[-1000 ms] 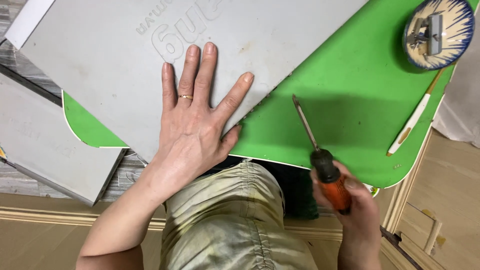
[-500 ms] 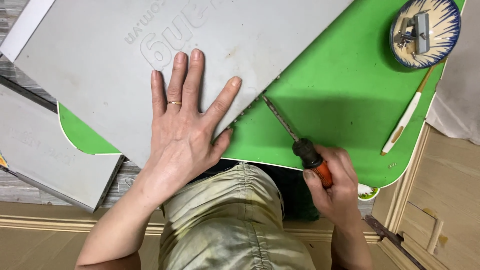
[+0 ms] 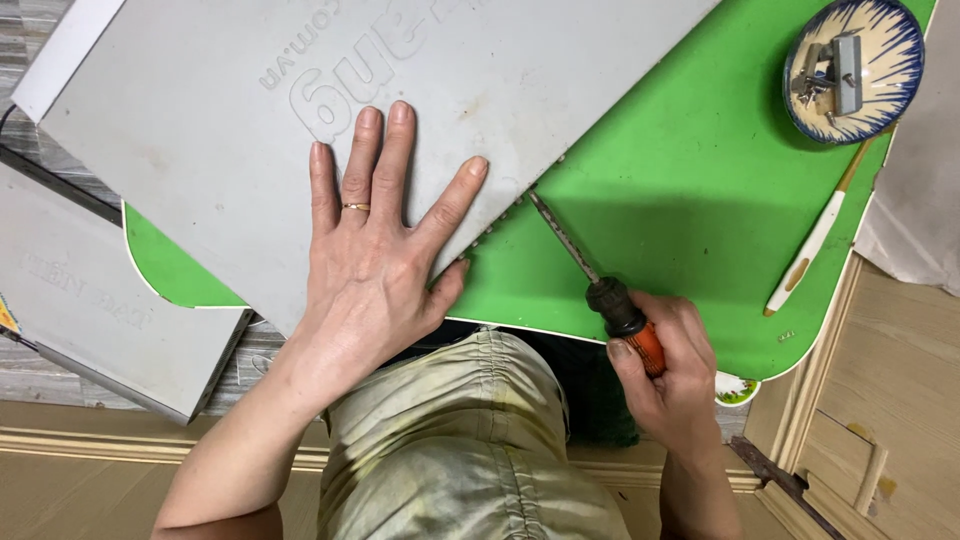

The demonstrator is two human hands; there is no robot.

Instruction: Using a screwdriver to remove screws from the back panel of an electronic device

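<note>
A large flat grey metal cover with raised lettering lies across a small green table. My left hand presses flat on the cover near its front edge, fingers spread, a ring on one finger. My right hand grips the orange and black handle of a screwdriver. The screwdriver's metal tip touches the cover's right edge, close to my left thumb.
A blue-and-white patterned bowl holding small metal parts sits at the table's far right corner. A white-handled tool lies along the right edge. A second grey panel rests on the floor at left. My knee is under the table's front.
My right hand has swung the screwdriver left, bringing its tip from the open green surface to the cover's edge. My left hand stays flat on the cover.
</note>
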